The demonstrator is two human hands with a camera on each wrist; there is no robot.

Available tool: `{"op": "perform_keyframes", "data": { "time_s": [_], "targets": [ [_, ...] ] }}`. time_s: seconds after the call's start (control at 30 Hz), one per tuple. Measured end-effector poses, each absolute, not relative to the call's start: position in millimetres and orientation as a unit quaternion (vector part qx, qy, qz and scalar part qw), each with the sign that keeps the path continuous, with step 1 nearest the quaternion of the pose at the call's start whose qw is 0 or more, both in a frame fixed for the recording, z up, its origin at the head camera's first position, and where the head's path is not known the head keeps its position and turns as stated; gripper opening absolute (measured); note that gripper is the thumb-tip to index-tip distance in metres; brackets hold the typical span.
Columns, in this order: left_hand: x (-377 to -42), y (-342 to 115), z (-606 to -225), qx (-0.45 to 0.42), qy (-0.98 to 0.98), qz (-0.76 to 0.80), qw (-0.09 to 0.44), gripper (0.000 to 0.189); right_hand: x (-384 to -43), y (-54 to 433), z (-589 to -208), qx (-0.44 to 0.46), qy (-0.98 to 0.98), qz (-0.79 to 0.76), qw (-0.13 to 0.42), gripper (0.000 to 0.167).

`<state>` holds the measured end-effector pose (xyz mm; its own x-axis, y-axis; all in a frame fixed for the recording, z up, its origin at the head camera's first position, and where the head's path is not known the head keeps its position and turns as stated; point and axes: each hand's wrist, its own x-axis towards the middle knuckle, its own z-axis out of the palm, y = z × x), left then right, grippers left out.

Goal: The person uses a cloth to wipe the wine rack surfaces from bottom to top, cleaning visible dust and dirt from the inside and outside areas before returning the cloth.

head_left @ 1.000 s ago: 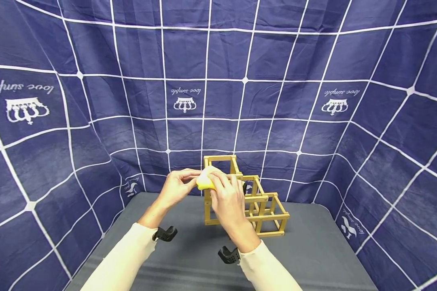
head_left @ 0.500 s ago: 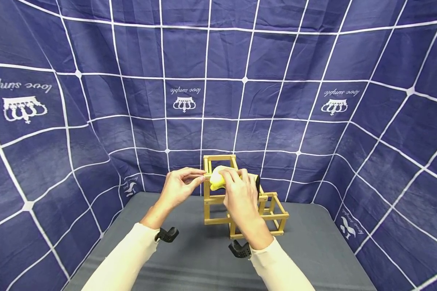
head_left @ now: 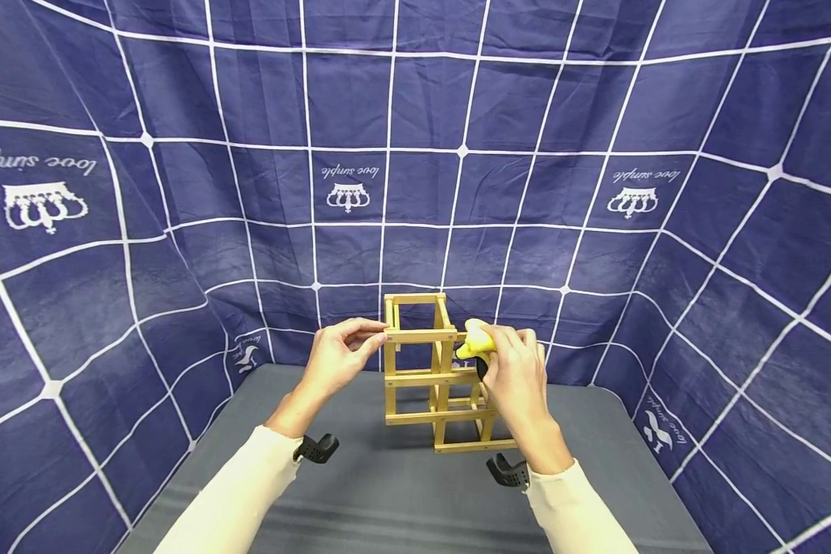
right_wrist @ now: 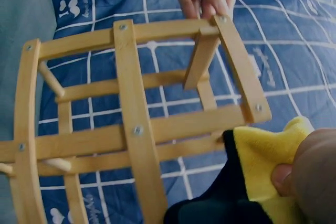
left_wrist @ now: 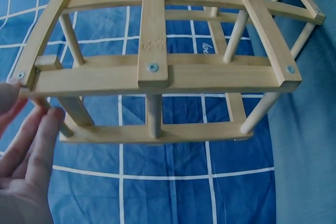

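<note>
Yellow cloth (head_left: 480, 337), pinched by right hand (head_left: 519, 377), towards one o'clock of assembled wooden rack (head_left: 438, 379), which left hand (head_left: 335, 358) pinches at ten o'clock; work under way, I judge, remainder unclear.

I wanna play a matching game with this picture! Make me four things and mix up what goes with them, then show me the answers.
Things:
1. left hand
2. wooden rack
3. right hand
4. hanging sheet

Clues:
A. holds the yellow cloth
B. blue with white lines
C. touches the wooden rack's top corner
D. stands on the grey tabletop

Pairs: 1-C, 2-D, 3-A, 4-B
</note>
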<state>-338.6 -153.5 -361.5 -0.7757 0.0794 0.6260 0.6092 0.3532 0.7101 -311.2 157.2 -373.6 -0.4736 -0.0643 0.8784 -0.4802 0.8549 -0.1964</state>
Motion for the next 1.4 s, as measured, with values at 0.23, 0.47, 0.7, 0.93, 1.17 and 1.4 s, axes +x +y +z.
{"op": "perform_keyframes", "data": {
  "time_s": [0.23,0.47,0.7,0.93,1.17,1.4],
  "targets": [
    [-324.5,-144.8,-369.4,-0.216,-0.781,-0.463,0.358,0.031,-310.1,186.1,-388.0,0.143,-0.815,0.288,0.482,0.047],
    [-306.0,-114.0,-386.4,-0.256,-0.744,-0.384,0.483,0.031,-294.8,218.6,-405.1,0.105,-0.803,0.339,0.479,0.043],
    [-295.7,-54.7,-410.5,-0.352,-0.749,-0.323,0.460,0.032,-277.3,244.7,-427.0,0.065,-0.803,0.339,0.486,0.045],
    [-311.6,-2.4,-430.3,-0.357,-0.818,-0.239,0.382,0.037,-262.6,262.1,-446.6,0.036,-0.808,0.337,0.482,0.043],
    [-329.2,11.2,-441.9,-0.315,-0.852,-0.096,0.406,0.047,-252.6,269.8,-462.7,0.021,-0.814,0.328,0.479,0.046],
    [-334.0,-3.2,-442.2,-0.319,-0.842,-0.068,0.430,0.048,-248.5,275.1,-466.9,0.012,-0.812,0.330,0.481,0.045]
  ]
}}
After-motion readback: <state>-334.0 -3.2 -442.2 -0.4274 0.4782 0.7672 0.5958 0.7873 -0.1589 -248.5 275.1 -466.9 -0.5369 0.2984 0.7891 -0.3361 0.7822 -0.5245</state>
